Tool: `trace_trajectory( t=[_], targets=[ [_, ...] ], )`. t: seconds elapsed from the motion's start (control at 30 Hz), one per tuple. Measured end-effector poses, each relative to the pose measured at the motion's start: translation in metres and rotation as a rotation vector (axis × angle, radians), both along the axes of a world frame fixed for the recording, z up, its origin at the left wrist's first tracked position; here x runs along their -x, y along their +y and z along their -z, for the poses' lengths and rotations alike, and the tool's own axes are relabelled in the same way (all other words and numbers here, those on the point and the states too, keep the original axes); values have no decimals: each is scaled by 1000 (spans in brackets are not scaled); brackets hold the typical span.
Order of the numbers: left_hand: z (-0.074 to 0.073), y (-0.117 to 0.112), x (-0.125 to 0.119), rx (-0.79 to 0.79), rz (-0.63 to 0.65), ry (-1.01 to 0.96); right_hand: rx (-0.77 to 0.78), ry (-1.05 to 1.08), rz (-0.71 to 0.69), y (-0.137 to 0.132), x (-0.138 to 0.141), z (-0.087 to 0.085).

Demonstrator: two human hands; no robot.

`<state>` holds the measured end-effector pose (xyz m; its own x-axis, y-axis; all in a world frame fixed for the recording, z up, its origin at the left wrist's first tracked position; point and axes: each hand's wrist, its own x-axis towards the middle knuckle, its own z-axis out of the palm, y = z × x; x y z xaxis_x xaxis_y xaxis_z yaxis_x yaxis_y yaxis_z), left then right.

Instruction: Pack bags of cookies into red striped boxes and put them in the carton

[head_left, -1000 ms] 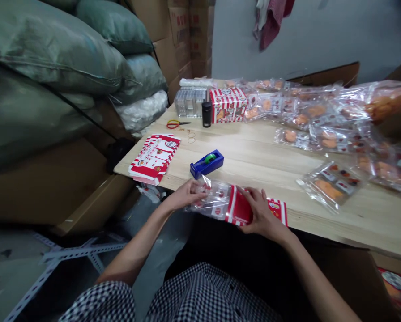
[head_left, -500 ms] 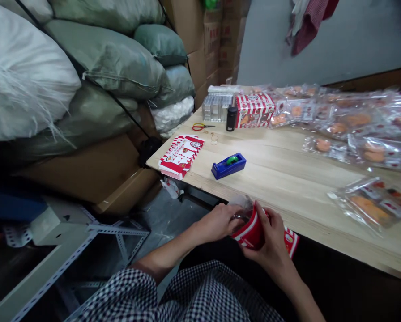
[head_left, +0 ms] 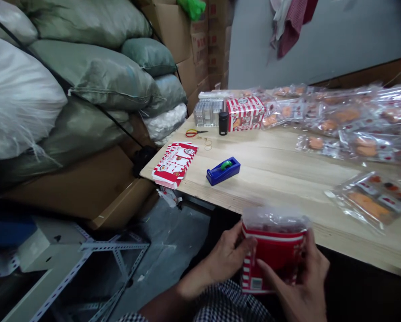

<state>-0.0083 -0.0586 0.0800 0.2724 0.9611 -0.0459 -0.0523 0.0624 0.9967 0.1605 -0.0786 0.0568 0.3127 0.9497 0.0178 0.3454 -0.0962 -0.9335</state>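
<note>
**Striped box held clear of the desk**

Your left hand (head_left: 225,261) curls shut round the left wall of the striped box (head_left: 274,257), upright just below the desk's (head_left: 287,179) near edge; a clear packet (head_left: 275,219) juts from its mouth; your right hand (head_left: 304,286) clasps the right wall. With nothing under it, the box may slip, or a hard squeeze may crumple the packet. Half a second ago the box lay tilted against that edge.

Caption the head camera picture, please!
The left hand and right hand hold a red striped box, clear bag sticking out on top, near the table.
</note>
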Motion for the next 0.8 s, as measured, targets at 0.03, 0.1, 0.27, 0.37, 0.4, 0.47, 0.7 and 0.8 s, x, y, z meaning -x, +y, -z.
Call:
trace_trajectory(
  t=[0.03,0.1,0.27,0.37,0.4,0.47,0.7,0.8],
  targets=[
    [1,4,1,1,8,14,39,95,14,2,-6,1],
    [3,9,4,15,77,67,141,319,51,9,-18,7],
    [17,7,-4,107,8,48,382,499,93,21,-31,30],
    [30,4,-14,143,-191,40,456,550,47,17,-22,39],
    [34,4,-15,166,-243,60,462,589,27,15,-18,39],
    [42,5,-16,219,-299,88,444,671,-16,10,-9,38],
    [56,6,-11,403,-228,-109,380,889,-22,13,0,38],
    [48,6,-8,453,-158,-203,359,944,-55,14,-6,30]
  ],
)
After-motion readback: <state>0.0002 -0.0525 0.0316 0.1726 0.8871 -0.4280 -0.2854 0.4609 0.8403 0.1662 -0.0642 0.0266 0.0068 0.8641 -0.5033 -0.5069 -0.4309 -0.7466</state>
